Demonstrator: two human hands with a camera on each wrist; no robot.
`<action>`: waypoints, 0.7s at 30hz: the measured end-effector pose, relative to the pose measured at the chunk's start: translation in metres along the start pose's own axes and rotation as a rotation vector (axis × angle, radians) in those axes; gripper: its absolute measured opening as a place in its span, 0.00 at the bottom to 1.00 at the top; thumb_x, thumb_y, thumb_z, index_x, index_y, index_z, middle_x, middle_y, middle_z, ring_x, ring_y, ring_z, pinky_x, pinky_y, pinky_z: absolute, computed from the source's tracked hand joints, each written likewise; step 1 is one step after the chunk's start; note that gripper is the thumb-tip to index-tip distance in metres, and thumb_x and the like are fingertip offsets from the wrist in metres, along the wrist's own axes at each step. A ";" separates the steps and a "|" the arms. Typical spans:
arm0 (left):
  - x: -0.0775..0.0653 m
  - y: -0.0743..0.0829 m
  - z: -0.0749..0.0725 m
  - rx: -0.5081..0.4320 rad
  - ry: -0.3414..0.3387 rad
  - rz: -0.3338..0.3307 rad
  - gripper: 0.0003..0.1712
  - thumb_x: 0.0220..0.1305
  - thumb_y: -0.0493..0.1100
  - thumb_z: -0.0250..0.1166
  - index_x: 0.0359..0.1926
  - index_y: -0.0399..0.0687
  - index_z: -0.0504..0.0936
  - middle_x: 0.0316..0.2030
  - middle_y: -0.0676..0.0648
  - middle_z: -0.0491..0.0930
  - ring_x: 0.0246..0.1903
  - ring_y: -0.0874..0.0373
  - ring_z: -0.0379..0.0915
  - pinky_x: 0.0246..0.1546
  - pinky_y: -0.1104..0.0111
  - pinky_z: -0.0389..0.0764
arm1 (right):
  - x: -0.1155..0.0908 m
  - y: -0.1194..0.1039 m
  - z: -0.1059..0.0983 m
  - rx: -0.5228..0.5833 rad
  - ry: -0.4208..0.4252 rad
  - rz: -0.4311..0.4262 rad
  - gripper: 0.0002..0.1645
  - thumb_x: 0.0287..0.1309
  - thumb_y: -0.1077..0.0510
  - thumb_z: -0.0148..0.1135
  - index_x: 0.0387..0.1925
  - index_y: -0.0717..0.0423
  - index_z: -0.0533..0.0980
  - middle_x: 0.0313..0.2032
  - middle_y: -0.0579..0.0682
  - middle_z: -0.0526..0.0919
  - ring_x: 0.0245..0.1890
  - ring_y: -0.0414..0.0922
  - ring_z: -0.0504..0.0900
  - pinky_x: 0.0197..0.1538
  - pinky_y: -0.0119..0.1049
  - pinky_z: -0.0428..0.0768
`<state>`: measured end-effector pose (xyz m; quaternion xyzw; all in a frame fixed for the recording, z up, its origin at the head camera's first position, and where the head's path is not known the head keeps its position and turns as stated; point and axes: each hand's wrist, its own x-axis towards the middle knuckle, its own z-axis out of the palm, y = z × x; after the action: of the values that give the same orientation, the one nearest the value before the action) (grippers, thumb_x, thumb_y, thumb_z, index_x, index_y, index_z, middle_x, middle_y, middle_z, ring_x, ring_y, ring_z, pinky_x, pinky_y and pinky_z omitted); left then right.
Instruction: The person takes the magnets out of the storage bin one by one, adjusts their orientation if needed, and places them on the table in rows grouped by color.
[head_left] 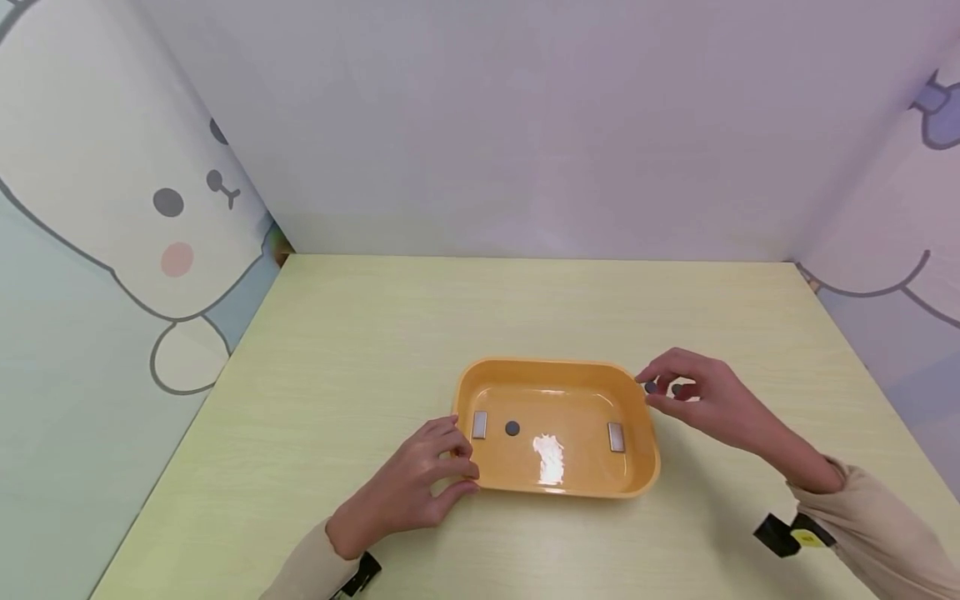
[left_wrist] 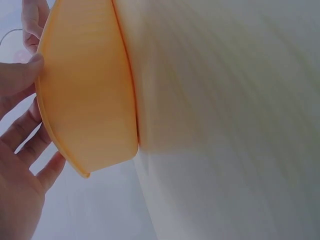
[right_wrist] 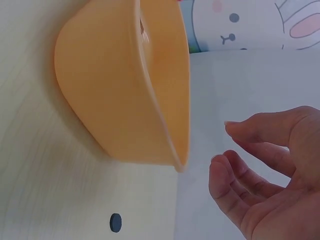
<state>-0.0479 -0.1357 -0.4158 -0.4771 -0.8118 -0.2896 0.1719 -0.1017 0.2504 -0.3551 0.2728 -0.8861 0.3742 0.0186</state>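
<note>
An orange plastic tub (head_left: 555, 362) stands on the table, its outer wall (left_wrist: 87, 90) filling much of the left wrist view. Inside lie two silver rectangular pieces, one at the left end (head_left: 480, 425) and one at the right (head_left: 616, 437), plus a dark round disc (head_left: 512, 428). My left hand (head_left: 416, 475) holds the tub's rim at the near left corner, thumb outside. Beside the right rim hovers my right hand (head_left: 693, 396), fingers bent and apart, holding nothing. Two more dark discs show past its fingers; one disc (right_wrist: 115, 222) lies on the table.
The pale wooden table (head_left: 360, 333) extends around the tub. A plain wall (head_left: 525, 125) rises at its far edge, with cartoon-printed panels on the left (head_left: 97, 167) and right (head_left: 877, 208).
</note>
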 end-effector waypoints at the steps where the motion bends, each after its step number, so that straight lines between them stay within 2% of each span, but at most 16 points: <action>1: 0.000 0.000 0.000 -0.001 0.000 0.000 0.04 0.51 0.41 0.71 0.26 0.53 0.82 0.31 0.55 0.73 0.35 0.62 0.71 0.60 0.52 0.69 | 0.001 0.000 0.001 0.002 -0.005 -0.001 0.12 0.51 0.67 0.68 0.39 0.55 0.79 0.36 0.44 0.78 0.31 0.36 0.75 0.31 0.29 0.81; 6: 0.000 0.000 0.000 -0.003 0.005 0.003 0.04 0.51 0.41 0.71 0.26 0.53 0.82 0.31 0.55 0.73 0.35 0.61 0.70 0.59 0.52 0.69 | 0.004 -0.001 0.006 0.018 -0.012 -0.024 0.13 0.50 0.66 0.69 0.38 0.53 0.79 0.35 0.47 0.79 0.30 0.36 0.75 0.28 0.29 0.80; 11: 0.000 -0.001 0.001 0.002 0.014 0.017 0.04 0.50 0.40 0.71 0.26 0.52 0.82 0.31 0.55 0.73 0.35 0.61 0.70 0.58 0.51 0.70 | 0.010 -0.005 0.012 0.030 -0.027 -0.043 0.14 0.49 0.65 0.70 0.38 0.49 0.79 0.35 0.43 0.78 0.30 0.37 0.74 0.27 0.29 0.80; 21: 0.000 -0.001 0.001 0.004 0.008 0.013 0.05 0.49 0.40 0.72 0.26 0.52 0.82 0.31 0.55 0.73 0.35 0.61 0.70 0.59 0.52 0.70 | 0.019 -0.006 0.025 0.082 -0.070 -0.064 0.14 0.49 0.64 0.70 0.38 0.48 0.80 0.36 0.44 0.78 0.31 0.37 0.75 0.26 0.30 0.79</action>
<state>-0.0489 -0.1357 -0.4175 -0.4809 -0.8085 -0.2889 0.1778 -0.1107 0.2217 -0.3646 0.3142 -0.8611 0.3996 -0.0117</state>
